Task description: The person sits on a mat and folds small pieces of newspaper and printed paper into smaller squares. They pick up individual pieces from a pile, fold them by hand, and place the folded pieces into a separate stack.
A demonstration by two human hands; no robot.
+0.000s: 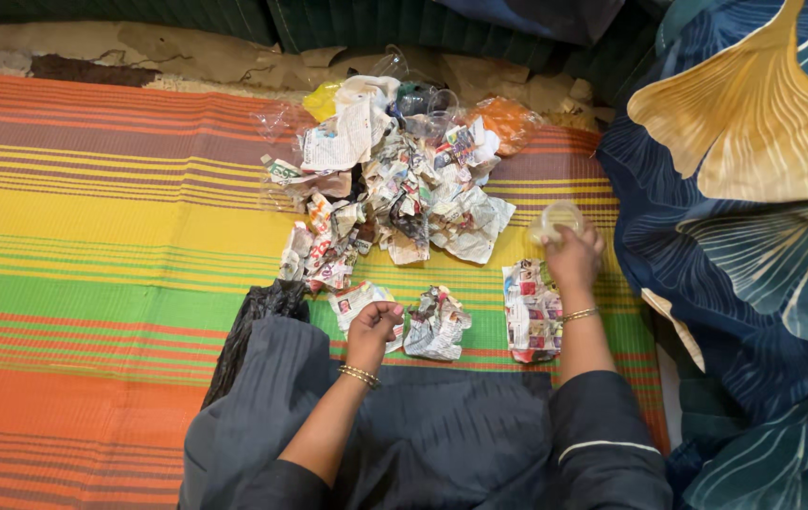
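My left hand (373, 326) rests with curled fingers on a crumpled newspaper piece (355, 300) lying on the striped mat (92, 246). Just right of it lies another crumpled paper wad (437, 324). My right hand (573, 253) grips a small clear plastic cup (556, 218) at the mat's right side, above a flattened printed paper sheet (531, 311). Beyond both hands sits a heap of crumpled newspaper scraps (395, 194).
Clear plastic wrappers (423, 99), a yellow bag (322, 99) and an orange bag (508, 121) lie behind the heap. A black plastic bag (257, 316) sits by my left knee. Blue leaf-patterned fabric (754, 217) covers the right side.
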